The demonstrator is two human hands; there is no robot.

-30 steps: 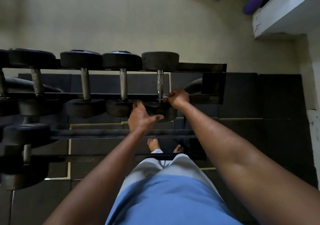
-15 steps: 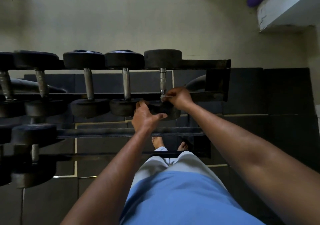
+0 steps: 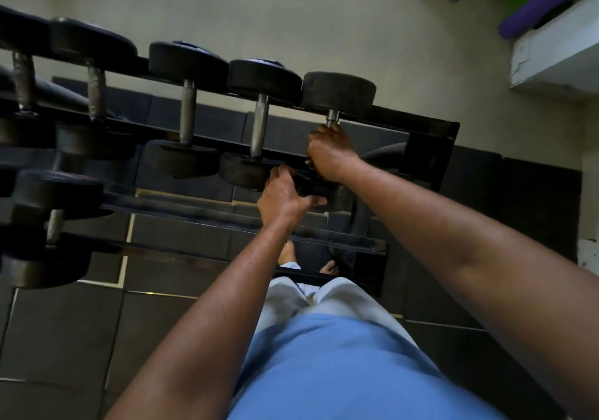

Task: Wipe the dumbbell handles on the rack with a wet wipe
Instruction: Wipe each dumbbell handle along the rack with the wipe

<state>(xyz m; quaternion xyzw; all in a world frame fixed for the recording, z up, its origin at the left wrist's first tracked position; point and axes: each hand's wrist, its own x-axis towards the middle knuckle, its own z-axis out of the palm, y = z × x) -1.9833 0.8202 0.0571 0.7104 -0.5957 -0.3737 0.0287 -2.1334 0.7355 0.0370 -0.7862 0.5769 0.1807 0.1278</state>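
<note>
Black metal rack [image 3: 431, 134], top tier: a row of dumbbells with black round heads and bare grey steel handles, lying across two rails.

Rightmost dumbbell [image 3: 338, 90], far head resting on the rear rail; near head largely covered by the hands. Its handle [image 3: 332, 117] shows only as a short stub below the far head.

Right hand [image 3: 329, 155]: fingers clenched round the handle of this dumbbell, close under the far head. A small pale scrap [image 3: 308, 162], apparently the wet wipe, shows at the heel of the fist; most of it is hidden inside the grip.

Left hand [image 3: 283, 194]: fingers curled over the near head of the same dumbbell, thumb along its underside, grasping it.

Neighbouring dumbbell [image 3: 259, 124] just to the left, handle bare; three more further left along the tier.

Lower tier: one dumbbell [image 3: 53, 222] at the far left.

Dark square floor tiles [image 3: 71, 332] under the rack. Pale wall [image 3: 291, 14] behind. Purple rolled mat [image 3: 544, 1] on a white ledge at upper right.
</note>
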